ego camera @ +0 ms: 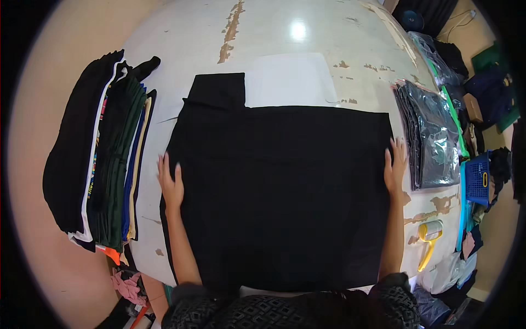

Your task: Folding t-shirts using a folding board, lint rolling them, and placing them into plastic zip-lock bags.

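Observation:
A black garment (279,185) lies spread flat in front of me. A narrower part of it, possibly a sleeve (218,88), sticks out at its far left corner, with a small fold beside it. My left hand (170,183) rests on the garment's left edge, fingers pointing away from me and thumb apart. On the opposite edge lies my right hand (395,166), also flat, its fingertips just past the cloth. Neither hand grips anything. Beyond the garment a white sheet (291,78) shows on the table, partly covered by the cloth.
Folded clothes (115,164) form a stack at the table's left edge. To the right lie garments in clear plastic (437,144) and a yellow-handled lint roller (429,242). A blue plastic basket (477,177) stands past the right edge. The white tabletop (271,24) has peeling patches.

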Motion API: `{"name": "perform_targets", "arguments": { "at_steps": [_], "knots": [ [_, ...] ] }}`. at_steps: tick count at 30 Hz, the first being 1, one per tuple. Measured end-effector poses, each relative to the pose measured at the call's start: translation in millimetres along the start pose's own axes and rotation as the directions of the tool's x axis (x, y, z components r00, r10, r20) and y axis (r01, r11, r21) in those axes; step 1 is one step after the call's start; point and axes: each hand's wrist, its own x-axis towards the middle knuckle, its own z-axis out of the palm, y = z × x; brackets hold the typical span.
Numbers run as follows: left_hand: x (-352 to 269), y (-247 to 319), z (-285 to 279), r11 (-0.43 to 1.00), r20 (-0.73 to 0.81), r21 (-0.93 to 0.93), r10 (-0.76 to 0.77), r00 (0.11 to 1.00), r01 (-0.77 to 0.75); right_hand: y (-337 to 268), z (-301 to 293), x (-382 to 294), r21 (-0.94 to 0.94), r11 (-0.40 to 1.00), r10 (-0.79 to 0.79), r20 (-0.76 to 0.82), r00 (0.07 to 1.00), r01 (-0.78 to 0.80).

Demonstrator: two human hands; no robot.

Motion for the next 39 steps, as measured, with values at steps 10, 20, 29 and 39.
{"name": "perform_targets", "arguments": {
  "at_steps": [10,20,29,39],
  "knots": [
    [-164,-48,-64,0.883,0.119,0.417,-0.29,0.95,0.217,-20,-65,-196,-0.28,0.951,0.177,0.138,0.975,-0.133],
    [-197,-40,-91,0.883,0.104,0.373,-0.346,0.932,0.286,-30,-88,-247,-0.204,0.956,0.221,0.029,0.975,-0.211],
    [-265,-44,-98,0.892,0.118,0.373,-0.319,0.941,0.256,-17,-91,-328,-0.245,0.933,0.276,0.018,0.961,-0.263],
    [-280,-58,-102,0.909,0.082,0.323,-0.305,0.949,0.265,-9,-106,-329,-0.114,0.957,0.274,0.054,0.96,-0.267]
  ]
}}
